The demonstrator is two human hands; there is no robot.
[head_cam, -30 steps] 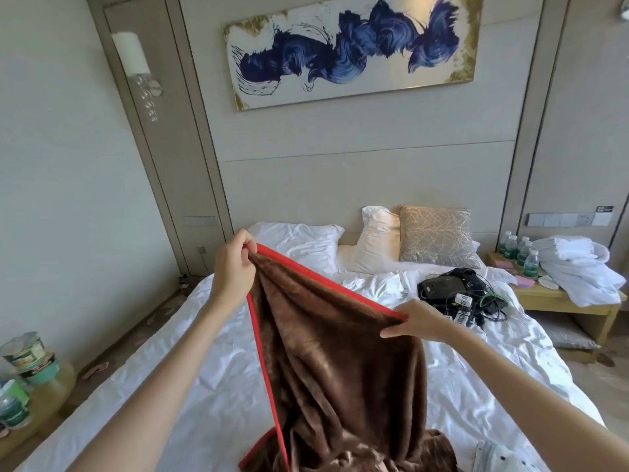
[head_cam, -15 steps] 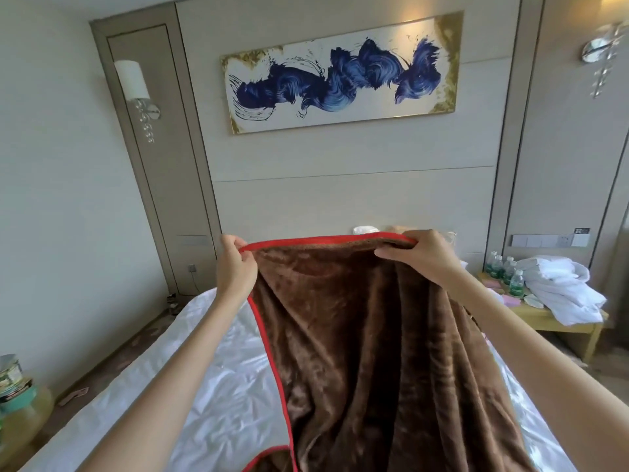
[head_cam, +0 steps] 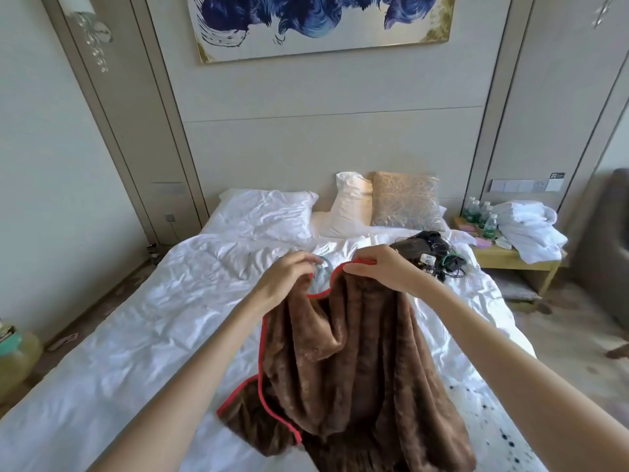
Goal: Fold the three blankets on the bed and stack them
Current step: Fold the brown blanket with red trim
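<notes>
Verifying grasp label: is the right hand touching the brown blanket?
Touching. The head view shows the right hand pinching the brown blanket at its red-trimmed top edge, fingers curled over the trim.

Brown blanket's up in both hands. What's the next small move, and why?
Probably close the last gap so the pinched ends meet: the left hand and right hand each pinch the red-trimmed edge of the brown blanket, nearly side by side, with the edge sagging between them.

The 2 bare arms reach out in front, side by side. The left hand (head_cam: 286, 279) and the right hand (head_cam: 379, 267) are close together. Both hands curl their fingers and pinch the top edge of the brown blanket (head_cam: 357, 362).
</notes>
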